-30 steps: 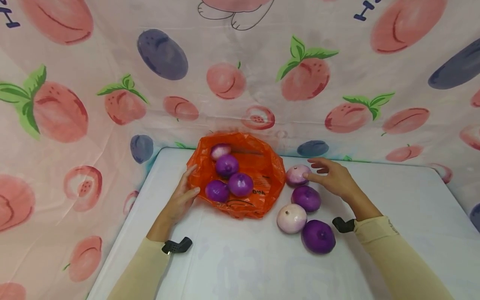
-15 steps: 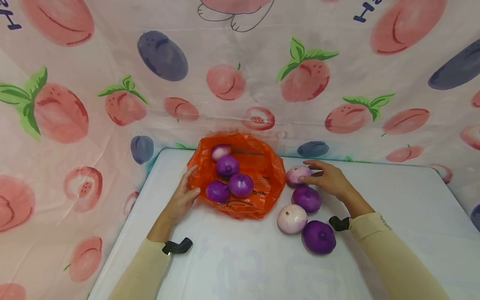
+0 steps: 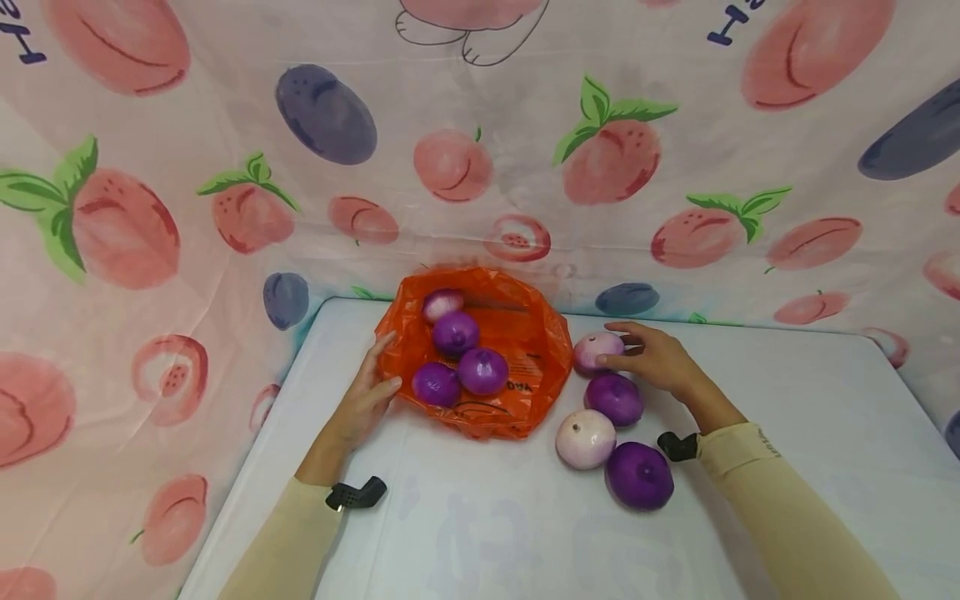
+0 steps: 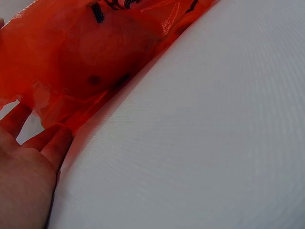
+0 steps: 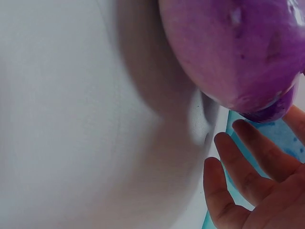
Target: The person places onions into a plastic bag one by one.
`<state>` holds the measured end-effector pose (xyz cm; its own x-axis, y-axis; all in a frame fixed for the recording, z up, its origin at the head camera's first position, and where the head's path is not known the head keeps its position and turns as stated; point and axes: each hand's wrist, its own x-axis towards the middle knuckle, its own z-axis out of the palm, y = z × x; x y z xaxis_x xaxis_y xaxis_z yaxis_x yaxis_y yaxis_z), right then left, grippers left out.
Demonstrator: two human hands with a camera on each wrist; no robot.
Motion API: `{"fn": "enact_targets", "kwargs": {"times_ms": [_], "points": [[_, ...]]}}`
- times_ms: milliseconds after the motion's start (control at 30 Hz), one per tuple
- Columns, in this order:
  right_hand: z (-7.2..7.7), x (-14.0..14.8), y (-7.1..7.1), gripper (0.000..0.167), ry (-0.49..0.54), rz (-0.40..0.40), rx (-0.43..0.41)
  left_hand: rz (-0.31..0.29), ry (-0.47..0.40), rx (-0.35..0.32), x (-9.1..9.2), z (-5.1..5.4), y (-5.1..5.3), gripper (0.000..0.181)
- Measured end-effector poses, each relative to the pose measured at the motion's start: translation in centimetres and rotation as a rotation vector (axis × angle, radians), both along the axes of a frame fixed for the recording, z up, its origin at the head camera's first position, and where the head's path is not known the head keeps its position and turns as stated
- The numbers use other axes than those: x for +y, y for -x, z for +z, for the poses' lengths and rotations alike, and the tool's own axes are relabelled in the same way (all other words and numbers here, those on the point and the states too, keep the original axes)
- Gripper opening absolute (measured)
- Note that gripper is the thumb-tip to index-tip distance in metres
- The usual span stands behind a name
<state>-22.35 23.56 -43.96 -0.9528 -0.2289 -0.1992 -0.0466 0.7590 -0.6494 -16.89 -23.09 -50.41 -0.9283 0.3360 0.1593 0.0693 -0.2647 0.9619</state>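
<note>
An orange plastic bag (image 3: 551, 350) lies with its mouth wide on the table, and several purple onions (image 3: 483, 371) are inside it. At its left side, my left hand (image 3: 360, 404) rests its loosely extended fingers against the plastic. The left wrist view shows those fingertips touching the bag's outside (image 4: 38, 62). To the right of the bag, my right hand (image 3: 663, 358) holds a pale purple onion (image 3: 592, 346), thumb at the near side and forefinger over the far side. Its other fingers (image 5: 248, 174) are spread away from the onions in the right wrist view.
A dark purple onion (image 3: 613, 398), a whitish onion (image 3: 585, 439) and another dark onion (image 3: 640, 476) stand in a loose line nearer me. The white table (image 3: 480, 525) ends at a fruit-printed cloth (image 3: 517, 108) hanging behind and at left.
My right hand has shifted left onto the pale purple onion, with thumb and forefinger closing about it. The left hand and the bag stay in place.
</note>
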Motion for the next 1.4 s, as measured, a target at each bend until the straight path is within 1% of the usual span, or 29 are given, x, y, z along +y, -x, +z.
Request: {"fn": "enact_targets", "kwargs": {"times_ms": [167, 400, 567, 867, 1033, 1133, 1400], "points": [[0.1, 0.0, -0.1, 0.081, -0.001, 0.006, -0.008, 0.001, 0.0, 0.001, 0.0, -0.1, 0.1, 0.074], [-0.1, 0.1, -0.2, 0.081, -0.013, 0.012, 0.006, 0.005, 0.018, -0.007, -0.1, -0.3, 0.1, 0.073], [-0.1, 0.4, -0.4, 0.081, -0.03, -0.001, 0.028, 0.002, 0.021, -0.01, 0.0, -0.2, 0.1, 0.073], [0.1, 0.5, -0.8, 0.081, -0.002, -0.029, 0.048, 0.004, -0.003, 0.004, 0.0, -0.4, 0.1, 0.073], [0.7, 0.6, -1.4, 0.084, 0.008, -0.046, 0.017, 0.001, 0.001, 0.004, 0.0, -0.4, 0.1, 0.073], [1.2, 0.5, -1.8, 0.086, 0.033, -0.057, -0.001, -0.004, 0.002, 0.008, 0.0, -0.3, 0.1, 0.073], [2.3, 0.2, -2.9, 0.082, 0.127, -0.082, 0.003, -0.005, 0.003, 0.006, 0.0, -0.2, 0.0, 0.073]]}}
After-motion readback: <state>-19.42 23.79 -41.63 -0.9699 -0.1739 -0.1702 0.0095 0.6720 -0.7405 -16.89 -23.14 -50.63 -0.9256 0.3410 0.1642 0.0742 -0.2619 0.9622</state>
